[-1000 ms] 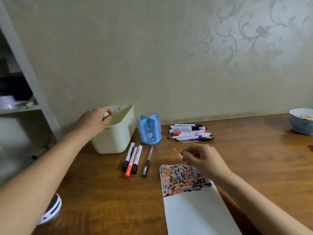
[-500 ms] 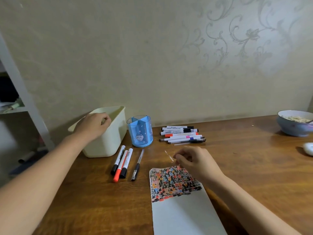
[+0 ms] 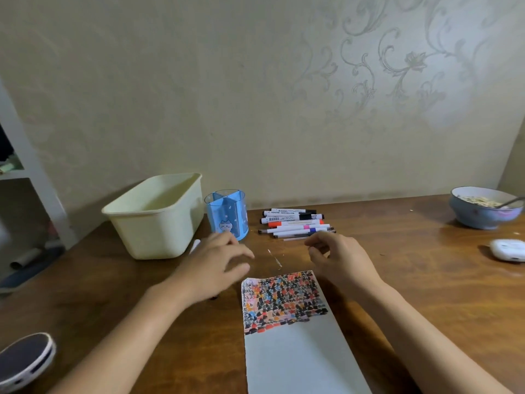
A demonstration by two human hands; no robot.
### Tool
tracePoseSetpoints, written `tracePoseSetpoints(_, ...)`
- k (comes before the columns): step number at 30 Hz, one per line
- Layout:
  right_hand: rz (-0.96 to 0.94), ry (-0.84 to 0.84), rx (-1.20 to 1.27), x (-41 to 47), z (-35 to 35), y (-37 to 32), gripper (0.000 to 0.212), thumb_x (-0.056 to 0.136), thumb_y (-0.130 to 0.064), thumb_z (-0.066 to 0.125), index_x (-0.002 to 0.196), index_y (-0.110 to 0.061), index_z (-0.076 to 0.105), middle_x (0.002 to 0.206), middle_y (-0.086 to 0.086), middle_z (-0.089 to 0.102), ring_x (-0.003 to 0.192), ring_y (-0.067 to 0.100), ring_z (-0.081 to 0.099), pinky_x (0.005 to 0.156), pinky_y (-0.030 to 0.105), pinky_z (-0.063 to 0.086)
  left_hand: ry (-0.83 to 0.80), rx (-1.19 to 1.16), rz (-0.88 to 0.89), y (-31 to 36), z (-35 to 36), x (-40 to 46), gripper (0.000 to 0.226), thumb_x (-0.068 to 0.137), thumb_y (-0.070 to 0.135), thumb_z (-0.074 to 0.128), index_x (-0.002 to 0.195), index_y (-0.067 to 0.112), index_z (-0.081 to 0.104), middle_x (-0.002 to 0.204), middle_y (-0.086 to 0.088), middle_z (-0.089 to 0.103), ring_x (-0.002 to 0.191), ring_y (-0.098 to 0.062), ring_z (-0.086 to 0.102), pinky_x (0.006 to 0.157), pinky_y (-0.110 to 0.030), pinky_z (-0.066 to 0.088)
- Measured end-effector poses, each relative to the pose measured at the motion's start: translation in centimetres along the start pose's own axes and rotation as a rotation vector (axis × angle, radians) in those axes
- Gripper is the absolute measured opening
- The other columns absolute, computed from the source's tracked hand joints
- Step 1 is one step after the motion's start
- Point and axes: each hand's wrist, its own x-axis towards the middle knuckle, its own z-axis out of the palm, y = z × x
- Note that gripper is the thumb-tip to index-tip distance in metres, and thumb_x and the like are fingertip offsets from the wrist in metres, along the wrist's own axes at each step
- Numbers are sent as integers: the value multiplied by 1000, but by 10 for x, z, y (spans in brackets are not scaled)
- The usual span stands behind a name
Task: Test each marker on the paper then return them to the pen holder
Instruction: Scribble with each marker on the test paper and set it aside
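A blue pen holder [image 3: 225, 214] with a cat picture stands at the back of the wooden table, and nothing shows inside it. Several markers [image 3: 295, 223] lie in a pile to its right. My left hand [image 3: 216, 265] is low over the table in front of the holder, fingers spread and blurred. It covers the markers lying there; only one white marker end [image 3: 194, 247] sticks out. My right hand [image 3: 338, 260] hovers just in front of the pile with loosely curled fingers, holding nothing I can see. The paper [image 3: 287, 351] lies between my forearms, its top covered in colour marks.
A cream plastic bin [image 3: 159, 214] stands left of the holder. A thin clear sliver [image 3: 274, 257] lies on the table between my hands. A blue bowl [image 3: 483, 207] with food and a white case [image 3: 508, 250] are at the right. A round dark object [image 3: 25, 359] sits bottom left.
My left hand left the cream bin and came down over the markers in front of the holder. My right hand let go of the thin clear sliver, which now lies on the table.
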Motion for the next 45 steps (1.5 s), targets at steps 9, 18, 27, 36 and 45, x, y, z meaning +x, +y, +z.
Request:
tracePoseSetpoints(9, 102, -50, -320, 12, -3, 28, 46, 98, -29, 49, 144, -26, 48, 141, -3, 56, 124, 22, 47, 101, 37, 43, -152, -1, 33, -4, 30, -15, 32, 98, 48, 51, 129, 53, 55, 120, 30, 39, 121, 4, 29, 107, -28, 32)
tracePoseSetpoints(18, 133, -179, -426, 16, 8, 36, 59, 101, -32, 40, 158, -28, 24, 165, -7, 26, 153, 17, 15, 121, 42, 25, -137, -19, 29, -11, 35, -17, 36, 100, 45, 49, 133, 59, 48, 123, 27, 37, 122, 3, 29, 105, -24, 31)
tracePoseSetpoints(27, 147, -290, -405, 19, 13, 35, 61, 103, -31, 32, 160, -30, 10, 168, -7, 9, 155, 15, -5, 126, 46, -2, -117, -41, 41, -10, 37, -18, 37, 100, 42, 50, 133, 58, 48, 120, 28, 38, 120, 3, 31, 102, -22, 33)
tracePoseSetpoints(36, 129, -95, -425, 18, 13, 37, 55, 97, -30, 46, 151, -24, 36, 151, 4, 40, 142, 26, 31, 117, 40, 29, -114, -50, 33, -9, 37, -19, 38, 101, 40, 49, 135, 57, 47, 121, 26, 38, 120, 3, 30, 103, -20, 31)
tracePoseSetpoints(45, 44, -36, -461, 19, 12, 36, 39, 101, -30, 46, 140, -31, 54, 138, -4, 55, 128, 18, 48, 110, 35, 36, -118, -46, 40, -10, 36, -19, 39, 101, 41, 48, 135, 58, 46, 124, 26, 38, 121, 4, 29, 101, -19, 29)
